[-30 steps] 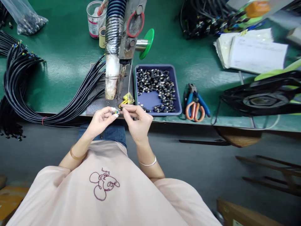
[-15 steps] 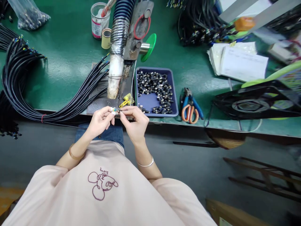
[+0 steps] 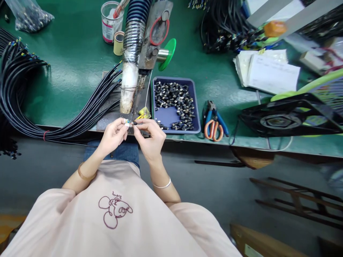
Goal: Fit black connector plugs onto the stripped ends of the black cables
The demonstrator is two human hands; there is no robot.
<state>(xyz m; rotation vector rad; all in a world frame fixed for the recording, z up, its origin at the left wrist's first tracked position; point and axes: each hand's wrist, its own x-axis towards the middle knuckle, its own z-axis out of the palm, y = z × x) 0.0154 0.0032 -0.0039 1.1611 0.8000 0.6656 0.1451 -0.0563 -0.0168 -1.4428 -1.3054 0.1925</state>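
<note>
At the bench edge, my left hand (image 3: 114, 135) is closed in a pinch on a cable end with coloured wires (image 3: 128, 121). My right hand (image 3: 150, 137) pinches a small black connector (image 3: 134, 123) with thumb and forefinger, held against those wires; its exact shape is too small to tell. Just above the fingers hang a soldering iron (image 3: 138, 93) and the end of a fume hose (image 3: 128, 82). A thin strand of solder (image 3: 147, 94) runs down from a green spool (image 3: 169, 53). Right of my right hand is a blue tray (image 3: 198, 121) of black connectors (image 3: 174, 93).
A bundle of black cables (image 3: 72, 121) curves over the bench edge on the left. Pliers (image 3: 214, 123) with orange and blue handles lie right of the tray. A black fan (image 3: 284, 116) and papers (image 3: 272, 73) are farther right. A plastic cup (image 3: 108, 30) stands behind.
The whole view has shifted slightly, so everything appears a little farther left. Both hands keep their pinches at the wires and connector, with hardly any movement between them.
</note>
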